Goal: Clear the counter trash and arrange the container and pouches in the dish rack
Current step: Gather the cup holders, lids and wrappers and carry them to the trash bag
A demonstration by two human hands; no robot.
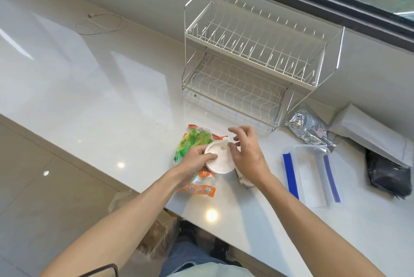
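The left hand (195, 160) pinches a white round lid (218, 157) over green-and-orange wrappers (192, 144); the right hand (246, 149) hovers half open, possibly touching it. Clear container (311, 171) right, dish rack (251, 59) far.

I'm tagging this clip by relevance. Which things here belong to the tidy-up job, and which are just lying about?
Part of the job:
- white round lid, held by the left hand
- green and orange wrappers
- clear container with blue clips
- silver pouch
- black pouch
- dish rack

Lying about:
- white cable
- white envelope
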